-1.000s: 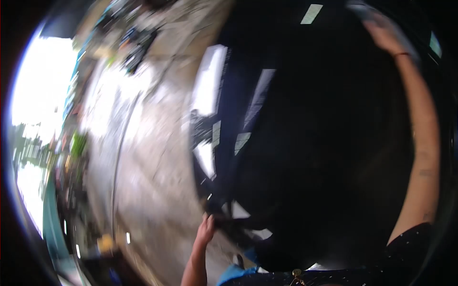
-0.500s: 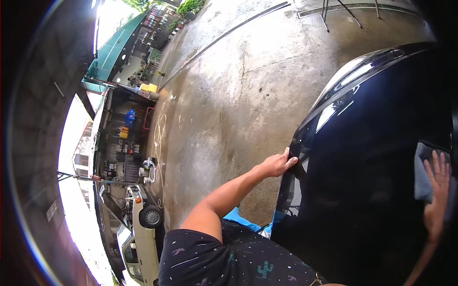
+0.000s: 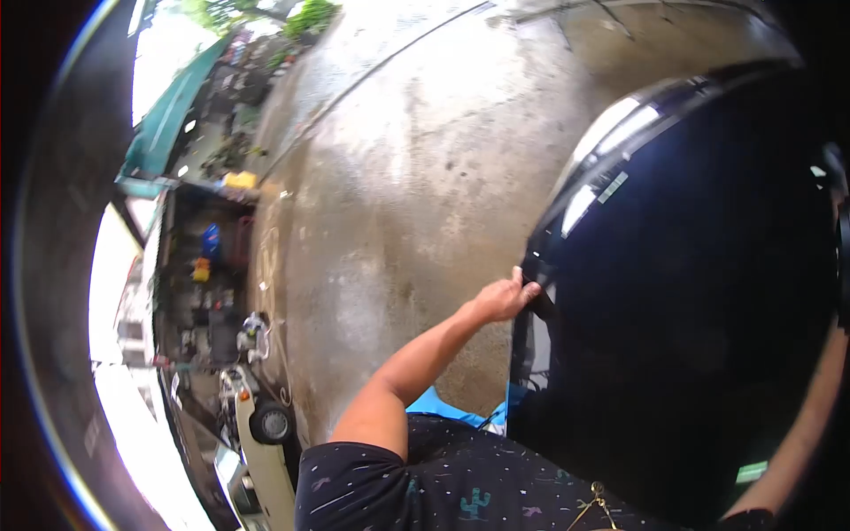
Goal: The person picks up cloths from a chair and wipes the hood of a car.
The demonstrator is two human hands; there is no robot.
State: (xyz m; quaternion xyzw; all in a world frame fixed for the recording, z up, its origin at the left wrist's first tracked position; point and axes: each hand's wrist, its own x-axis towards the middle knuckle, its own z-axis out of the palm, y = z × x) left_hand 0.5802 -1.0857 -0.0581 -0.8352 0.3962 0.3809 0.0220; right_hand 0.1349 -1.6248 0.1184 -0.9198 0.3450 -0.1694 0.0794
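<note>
My left hand (image 3: 506, 297) is at the near edge of a glossy black car panel (image 3: 673, 292). Its thumb and a finger show at the rim, and it seems to grip there; the other fingers are partly hidden. On the far right, my right forearm (image 3: 810, 398) reaches up along the panel. The right hand itself is lost past the dark edge of the view, and so is the grey cloth seen under it earlier.
Wet concrete floor (image 3: 372, 265) lies left of the panel. A cream vehicle (image 3: 261, 460) stands at the lower left, near a loose hose (image 3: 271, 257) and cluttered shelving. Stand legs (image 3: 611, 18) show at the top. Something blue (image 3: 447, 407) is beside my body.
My right hand and the grey cloth have moved out of view to the right. The whole view has shifted somewhat; my left hand stays at the panel's edge.
</note>
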